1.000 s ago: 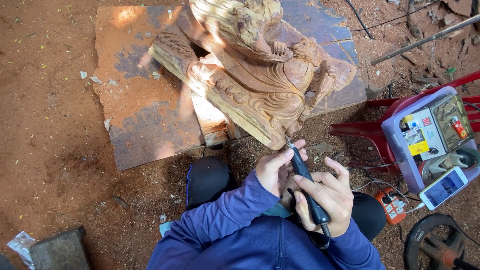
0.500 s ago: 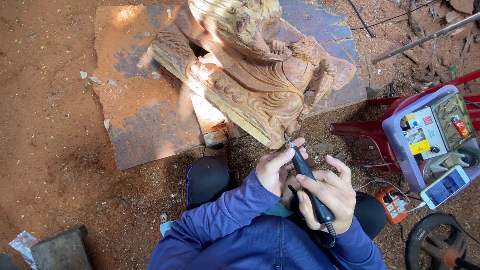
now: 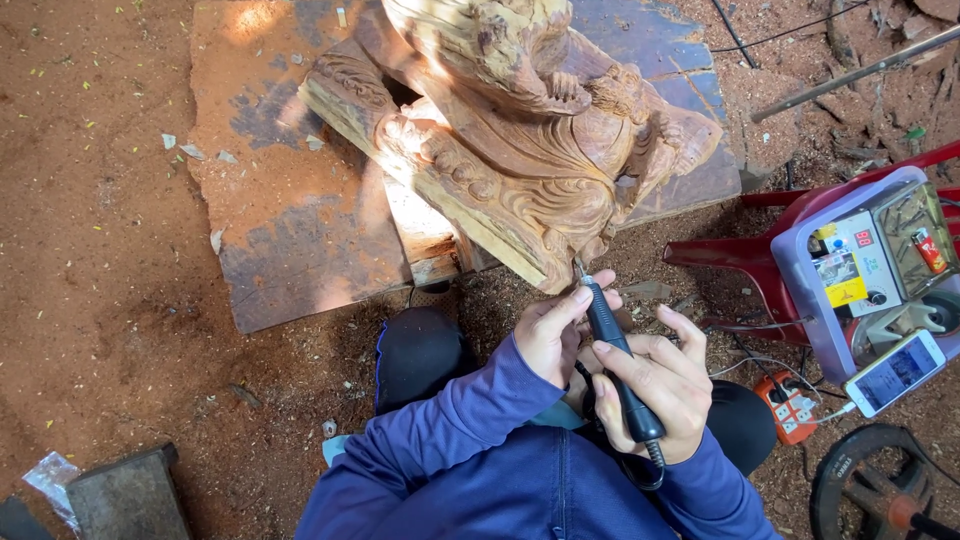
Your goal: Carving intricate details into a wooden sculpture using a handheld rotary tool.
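Rotary tool [image 3: 615,355] held by both hands touches carving [image 3: 520,150] on board [image 3: 290,230].

Bright daylight falls in dappled patches, glaring almost white on the top of the wooden carving [image 3: 520,130] and on the board left of it. Soft shade covers the ground below the carving. Focus is sharp throughout, with slight stretching at the edges.

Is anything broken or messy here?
Nothing looks broken. Both hands, left hand and right hand, hold the black carving tool at the wooden carving. Small chips lie scattered on the board.
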